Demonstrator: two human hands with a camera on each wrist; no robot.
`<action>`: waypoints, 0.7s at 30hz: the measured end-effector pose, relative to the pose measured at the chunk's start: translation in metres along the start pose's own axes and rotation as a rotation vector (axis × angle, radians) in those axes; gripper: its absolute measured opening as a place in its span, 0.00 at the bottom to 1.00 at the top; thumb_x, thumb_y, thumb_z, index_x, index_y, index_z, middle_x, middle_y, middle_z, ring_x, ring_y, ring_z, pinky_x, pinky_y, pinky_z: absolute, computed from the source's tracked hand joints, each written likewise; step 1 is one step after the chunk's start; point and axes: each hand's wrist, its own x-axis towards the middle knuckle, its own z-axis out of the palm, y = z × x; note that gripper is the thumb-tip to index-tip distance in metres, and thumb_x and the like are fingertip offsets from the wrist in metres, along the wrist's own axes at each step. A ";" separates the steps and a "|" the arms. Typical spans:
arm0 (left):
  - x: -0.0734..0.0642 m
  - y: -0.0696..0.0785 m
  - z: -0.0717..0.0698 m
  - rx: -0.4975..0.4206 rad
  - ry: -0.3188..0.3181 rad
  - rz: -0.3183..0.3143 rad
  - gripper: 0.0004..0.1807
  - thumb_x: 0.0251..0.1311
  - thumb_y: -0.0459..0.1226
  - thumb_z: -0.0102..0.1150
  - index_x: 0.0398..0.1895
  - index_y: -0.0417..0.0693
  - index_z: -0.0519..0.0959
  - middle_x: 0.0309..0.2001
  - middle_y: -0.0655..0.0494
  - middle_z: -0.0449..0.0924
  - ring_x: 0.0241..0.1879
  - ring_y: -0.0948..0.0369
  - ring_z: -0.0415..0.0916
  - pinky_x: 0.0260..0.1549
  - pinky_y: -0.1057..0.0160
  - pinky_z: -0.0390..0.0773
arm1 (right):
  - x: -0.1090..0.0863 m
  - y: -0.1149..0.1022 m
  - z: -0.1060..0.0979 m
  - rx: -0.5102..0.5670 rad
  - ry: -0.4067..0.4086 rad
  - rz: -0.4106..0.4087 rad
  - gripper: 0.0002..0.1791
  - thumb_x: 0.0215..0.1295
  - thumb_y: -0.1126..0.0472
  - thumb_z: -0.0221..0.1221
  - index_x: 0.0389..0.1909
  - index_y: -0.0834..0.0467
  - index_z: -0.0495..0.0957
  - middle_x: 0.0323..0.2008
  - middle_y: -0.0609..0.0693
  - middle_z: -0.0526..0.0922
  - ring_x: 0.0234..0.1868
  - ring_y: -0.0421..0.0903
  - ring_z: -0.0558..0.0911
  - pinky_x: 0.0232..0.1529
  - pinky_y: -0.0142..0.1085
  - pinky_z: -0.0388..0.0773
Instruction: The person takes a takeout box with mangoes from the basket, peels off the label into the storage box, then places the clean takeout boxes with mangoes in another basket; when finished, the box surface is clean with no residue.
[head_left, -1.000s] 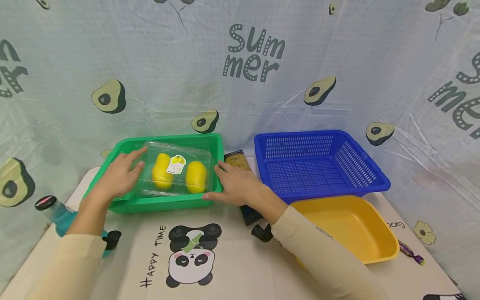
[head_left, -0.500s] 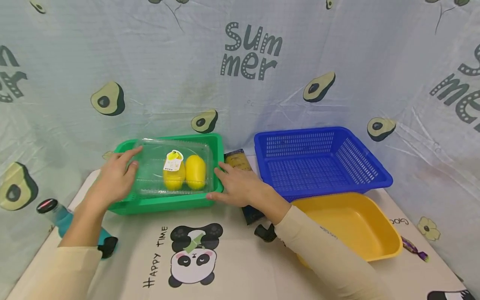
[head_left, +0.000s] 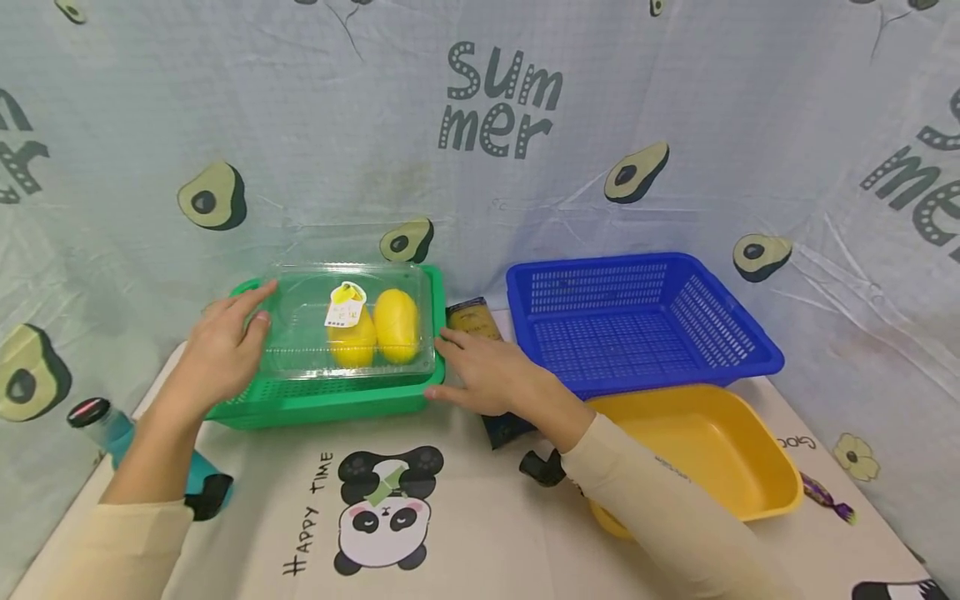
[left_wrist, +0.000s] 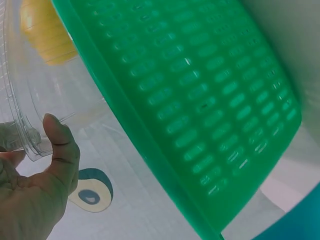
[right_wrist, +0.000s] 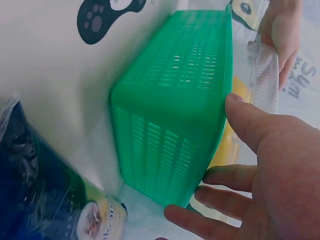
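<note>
A clear plastic container (head_left: 303,321) holds two yellow fruits (head_left: 396,325), mango-like in shape, under a white label (head_left: 345,305). My left hand (head_left: 225,346) pinches its left end; in the left wrist view the thumb (left_wrist: 62,145) lies on one side of the corner and fingers show behind it. The container is above the green basket (head_left: 322,406), its left end lifted clear of the rim. At the basket's right end, my right hand (head_left: 487,371) rests with fingers spread against the rim, as the right wrist view also shows. Whether it touches the container I cannot tell.
A dark packet with a gold end (head_left: 474,319) lies between the green basket and a blue basket (head_left: 645,333). In front of the blue one stands a yellow tray (head_left: 705,450). A blue bottle (head_left: 112,429) lies at left, and a purple-wrapped sweet (head_left: 825,497) at right.
The container has risen out of the green basket and levelled, with the left hand moving up with it. Inside, the fruits slid closer together. The right hand has barely shifted.
</note>
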 end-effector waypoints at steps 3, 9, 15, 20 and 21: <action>-0.001 0.003 0.002 -0.027 0.003 0.012 0.29 0.82 0.40 0.33 0.81 0.41 0.56 0.76 0.27 0.54 0.75 0.29 0.49 0.66 0.26 0.52 | -0.007 0.003 -0.001 -0.011 0.002 0.013 0.46 0.73 0.29 0.48 0.81 0.53 0.56 0.81 0.51 0.56 0.77 0.53 0.64 0.69 0.53 0.71; -0.005 0.011 0.004 -0.078 0.037 0.056 0.28 0.82 0.39 0.32 0.80 0.41 0.57 0.78 0.29 0.49 0.75 0.28 0.47 0.65 0.24 0.51 | -0.025 0.011 -0.005 -0.016 0.012 0.038 0.46 0.73 0.29 0.48 0.81 0.54 0.57 0.80 0.52 0.59 0.76 0.54 0.66 0.66 0.56 0.74; -0.009 0.025 0.007 -0.130 0.117 0.043 0.28 0.82 0.38 0.29 0.79 0.42 0.60 0.75 0.25 0.51 0.76 0.30 0.47 0.66 0.24 0.50 | -0.046 0.024 -0.017 0.093 0.041 0.034 0.46 0.77 0.31 0.42 0.81 0.60 0.53 0.81 0.57 0.54 0.79 0.55 0.59 0.75 0.52 0.62; -0.012 0.033 0.007 -0.174 0.192 0.069 0.28 0.81 0.38 0.28 0.78 0.39 0.62 0.76 0.26 0.51 0.78 0.34 0.44 0.69 0.25 0.46 | -0.059 0.032 -0.026 0.159 0.111 -0.004 0.46 0.78 0.32 0.41 0.83 0.58 0.45 0.82 0.56 0.48 0.81 0.54 0.53 0.78 0.51 0.55; -0.012 0.035 0.008 -0.180 0.202 0.077 0.28 0.82 0.38 0.28 0.78 0.39 0.63 0.75 0.26 0.52 0.78 0.35 0.45 0.69 0.26 0.47 | -0.061 0.034 -0.026 0.170 0.132 -0.013 0.46 0.78 0.32 0.41 0.83 0.57 0.43 0.83 0.55 0.47 0.82 0.54 0.52 0.77 0.51 0.55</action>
